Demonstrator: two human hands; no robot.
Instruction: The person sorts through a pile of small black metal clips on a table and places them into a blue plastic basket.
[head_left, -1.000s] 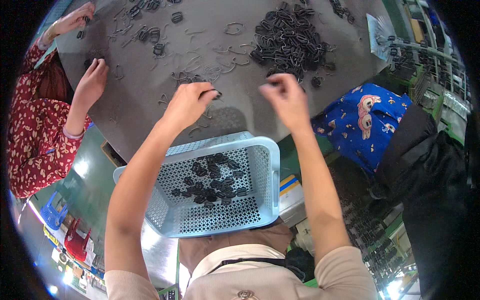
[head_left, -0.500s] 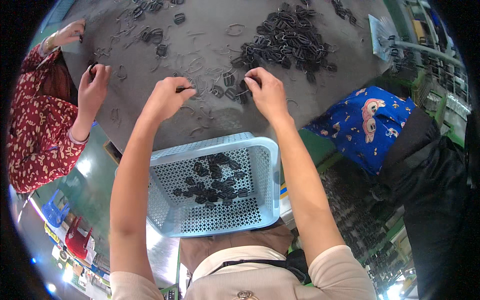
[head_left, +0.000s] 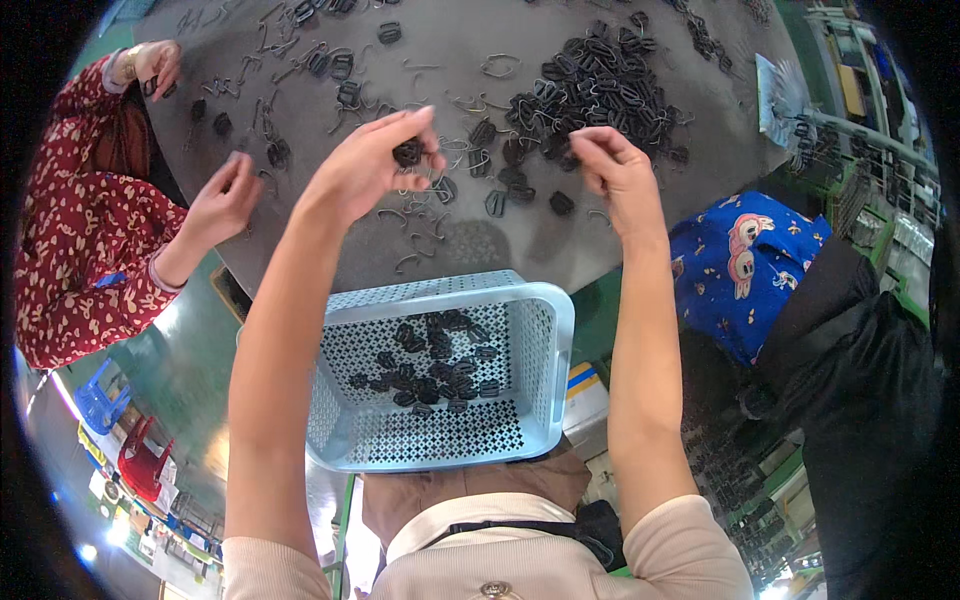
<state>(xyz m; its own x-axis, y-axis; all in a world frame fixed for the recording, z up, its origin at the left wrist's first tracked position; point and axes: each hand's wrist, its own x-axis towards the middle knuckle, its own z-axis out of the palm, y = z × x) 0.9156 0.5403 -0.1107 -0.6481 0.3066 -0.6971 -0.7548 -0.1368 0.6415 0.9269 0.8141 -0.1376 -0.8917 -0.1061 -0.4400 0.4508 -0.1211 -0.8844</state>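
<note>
Small black slotted buckles lie in a heap [head_left: 600, 90] at the far right of the grey table. Over the table's middle, my left hand [head_left: 365, 165] curls its blurred fingers around a black buckle [head_left: 407, 152]. My right hand [head_left: 622, 175] is by the heap's near edge, its thumb and fingers pinched together. Whatever is between those fingertips is hidden. Several loose buckles [head_left: 515, 178] and thin curved pieces [head_left: 420, 235] are scattered between my hands. Below my wrists a light blue perforated basket [head_left: 560, 350] holds more black buckles [head_left: 440, 365].
At the left, another person in a red patterned sleeve [head_left: 90, 230] works with both hands over the same table [head_left: 480, 245]. To the right are a blue printed cloth [head_left: 745, 250] and a clear plastic bag [head_left: 785, 100]. Red and blue stools [head_left: 145, 458] stand on the floor.
My right hand has moved right to the heap's edge, and its fingers have drawn together. My left hand has shifted up and right, with a black buckle in it. The other person's near hand has moved right.
</note>
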